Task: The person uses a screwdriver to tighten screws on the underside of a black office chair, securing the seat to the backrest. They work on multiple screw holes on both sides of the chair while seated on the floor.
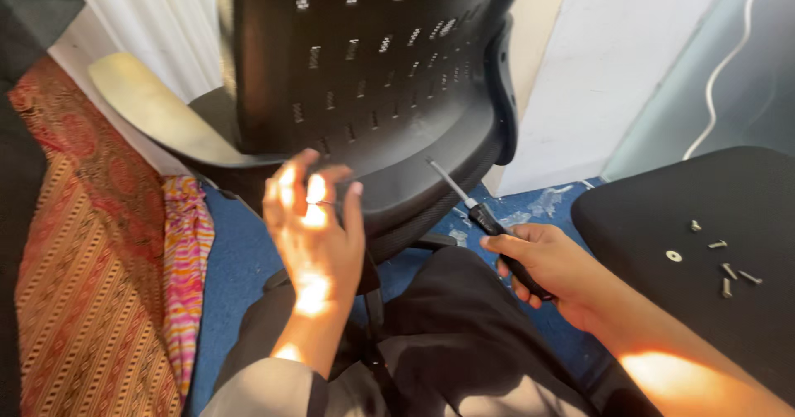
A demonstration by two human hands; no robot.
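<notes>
At the centre of the view, a black-handled screwdriver with a slim metal shaft is gripped in the right hand, the fingers closed around the handle and the tip aimed toward eleven o'clock at the lower edge of the black perforated plastic chair back. The tip is seen just beside the curved rim of that back; whether it is seated in a fastener cannot be told. The left hand is held open with fingers spread, resting against or just before the rim at about nine o'clock of the screwdriver; nothing is grasped in it. At three o'clock, a few small silver screws and a washer are scattered loose on a black padded seat cushion. A patterned red-and-gold cloth is spread at nine o'clock over the blue carpet.

A slip is judged possible: the shaft is held at a slant, so the tip could skate off and strike the open left palm. The loose screws could also be rolled off the cushion if it is knocked.
</notes>
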